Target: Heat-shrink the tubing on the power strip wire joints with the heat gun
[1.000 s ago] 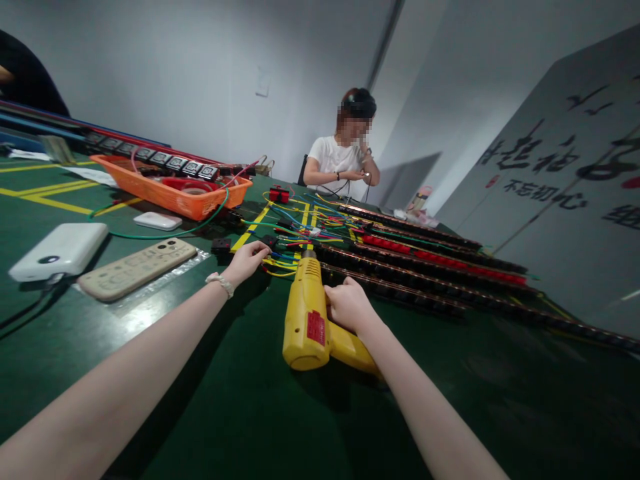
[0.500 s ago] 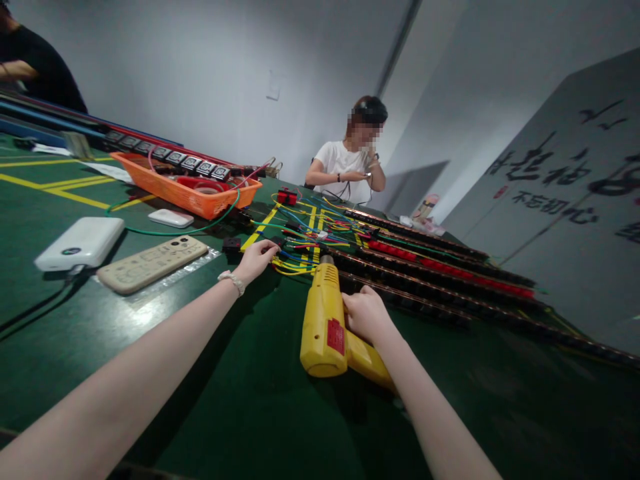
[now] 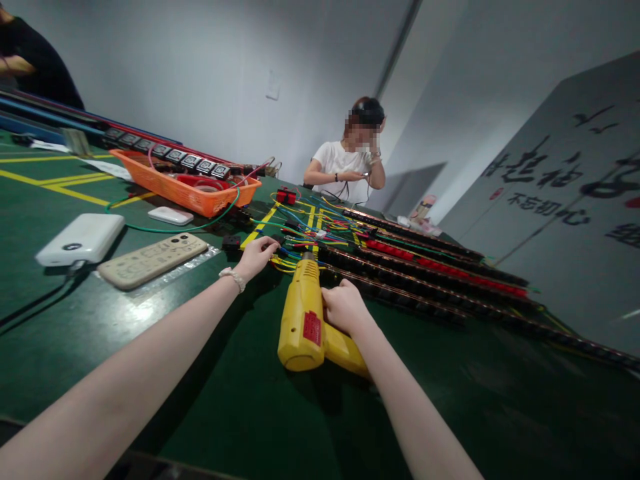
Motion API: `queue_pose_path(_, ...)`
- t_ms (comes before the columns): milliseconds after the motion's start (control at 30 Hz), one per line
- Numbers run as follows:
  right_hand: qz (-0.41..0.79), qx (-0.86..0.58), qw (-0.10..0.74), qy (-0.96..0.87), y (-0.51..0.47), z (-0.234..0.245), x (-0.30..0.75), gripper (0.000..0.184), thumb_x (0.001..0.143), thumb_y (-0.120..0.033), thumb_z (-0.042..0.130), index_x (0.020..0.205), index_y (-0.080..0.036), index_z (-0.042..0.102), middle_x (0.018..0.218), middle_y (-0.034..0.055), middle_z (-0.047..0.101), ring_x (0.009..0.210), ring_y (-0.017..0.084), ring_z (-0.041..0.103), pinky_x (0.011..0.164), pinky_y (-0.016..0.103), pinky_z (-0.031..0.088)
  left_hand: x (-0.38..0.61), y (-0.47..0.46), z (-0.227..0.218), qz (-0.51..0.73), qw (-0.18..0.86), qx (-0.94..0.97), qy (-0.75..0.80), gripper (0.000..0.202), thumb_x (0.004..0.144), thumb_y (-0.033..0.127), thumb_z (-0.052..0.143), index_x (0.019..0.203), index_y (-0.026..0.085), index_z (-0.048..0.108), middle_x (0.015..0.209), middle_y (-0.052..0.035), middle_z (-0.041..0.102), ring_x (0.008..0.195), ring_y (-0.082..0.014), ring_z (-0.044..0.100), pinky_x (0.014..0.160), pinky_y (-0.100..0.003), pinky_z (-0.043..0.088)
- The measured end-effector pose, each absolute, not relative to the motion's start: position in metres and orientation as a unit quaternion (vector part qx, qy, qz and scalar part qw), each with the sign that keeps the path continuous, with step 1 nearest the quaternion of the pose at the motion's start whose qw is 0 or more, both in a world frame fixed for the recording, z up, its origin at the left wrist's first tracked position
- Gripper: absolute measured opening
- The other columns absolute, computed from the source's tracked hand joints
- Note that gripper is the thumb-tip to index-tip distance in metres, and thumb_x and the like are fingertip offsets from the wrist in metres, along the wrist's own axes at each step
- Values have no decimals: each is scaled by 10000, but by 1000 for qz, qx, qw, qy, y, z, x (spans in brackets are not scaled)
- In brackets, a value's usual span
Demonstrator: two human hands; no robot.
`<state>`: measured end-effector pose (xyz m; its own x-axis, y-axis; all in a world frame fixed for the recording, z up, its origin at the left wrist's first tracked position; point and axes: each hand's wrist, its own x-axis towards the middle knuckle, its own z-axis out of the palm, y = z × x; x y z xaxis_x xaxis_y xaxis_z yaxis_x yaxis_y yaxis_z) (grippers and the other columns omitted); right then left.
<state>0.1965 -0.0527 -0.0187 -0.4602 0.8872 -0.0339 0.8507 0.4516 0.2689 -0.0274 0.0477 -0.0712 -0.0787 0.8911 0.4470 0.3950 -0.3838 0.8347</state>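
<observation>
A yellow heat gun (image 3: 303, 317) is gripped by its handle in my right hand (image 3: 346, 308), its metal nozzle pointing away from me at a bundle of coloured wires (image 3: 295, 255). My left hand (image 3: 256, 259), with a pale band at the wrist, is closed in a pinch at the left ends of these wires. What exactly lies between the fingertips is small and partly hidden. Long dark strips with copper-coloured edges (image 3: 400, 293) lie to the right of the nozzle, and the wires run to their ends.
On the left lie a phone (image 3: 155, 261), a white power bank (image 3: 83, 239) with a black cable and a small white case (image 3: 171, 215). An orange basket (image 3: 185, 193) holds parts. Across the green table (image 3: 225, 400) sits a person in white (image 3: 345, 160); another is far left.
My right hand has moved the heat gun to the left, bringing its nozzle closer to my left hand. The left hand has stayed almost in place at the wires.
</observation>
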Motion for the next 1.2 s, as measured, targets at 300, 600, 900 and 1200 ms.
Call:
queue_pose_path(300,112,459,55,880,-41,-21,155,261,734,-252,373,868,-132,562,855,81,614,853,177,582,864,331,282,-30,54,-74,505,234,647,522,312,796,355,465,888,108,634,816,-36,619,736,-97,534,654,-178,403)
queue_pose_path(600,108,445,44,888,-41,-21,148,265,734,-256,379,880,-136,564,842,80,615,856,178,583,869,332,294,-33,59,-76,490,223,655,530,302,806,345,455,891,115,631,866,-31,624,800,-109,547,728,-197,392)
queue_pose_path(900,94,461,56,881,-40,-21,153,266,742,-248,383,892,-159,583,884,68,619,873,162,580,864,311,321,-31,55,-74,494,241,645,531,313,792,352,468,888,102,630,852,-39,623,756,-97,545,662,-168,404)
queue_pose_path(1200,87,510,78,852,-47,-21,186,286,761,-274,367,908,-173,591,883,74,616,865,157,581,852,304,337,-33,59,-80,511,254,643,510,347,784,403,483,898,111,629,831,-44,618,693,-85,532,605,-154,397)
